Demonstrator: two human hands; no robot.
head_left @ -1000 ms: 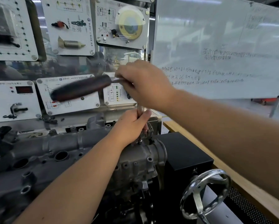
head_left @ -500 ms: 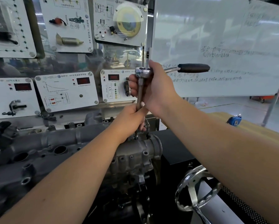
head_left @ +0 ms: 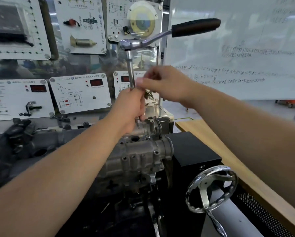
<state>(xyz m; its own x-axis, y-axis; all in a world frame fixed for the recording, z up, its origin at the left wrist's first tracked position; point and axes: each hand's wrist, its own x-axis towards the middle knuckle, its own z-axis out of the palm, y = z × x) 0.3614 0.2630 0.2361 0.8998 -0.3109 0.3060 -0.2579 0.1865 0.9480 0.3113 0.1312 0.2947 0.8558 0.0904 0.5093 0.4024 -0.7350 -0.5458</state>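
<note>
From the head view, the left hand (head_left: 131,106) is wrapped round the lower part of the extension bar (head_left: 130,69) of a ratchet wrench (head_left: 130,44), holding it upright over the top of the grey engine casting (head_left: 138,156). The bar's tip (head_left: 137,124) shows just below the fist, close above the casting. I cannot tell whether it sits on a fastener.

The wrench's black handle (head_left: 195,27) sticks out up and to the right with nothing on it. The right hand (head_left: 165,82) is beside the bar at mid-height, thumb towards it. It is blurred, so I cannot tell whether it pinches the bar or only nears it.

To my eye this is bolt work on the casting, at a pause between swings. The next move calls for the right hand to take the handle, or spin the bar by the fingers, while the left keeps it plumb.

A chrome handwheel (head_left: 211,189) is lower right, the wooden table (head_left: 203,130) beyond it, the whiteboard (head_left: 237,48) behind.
</note>
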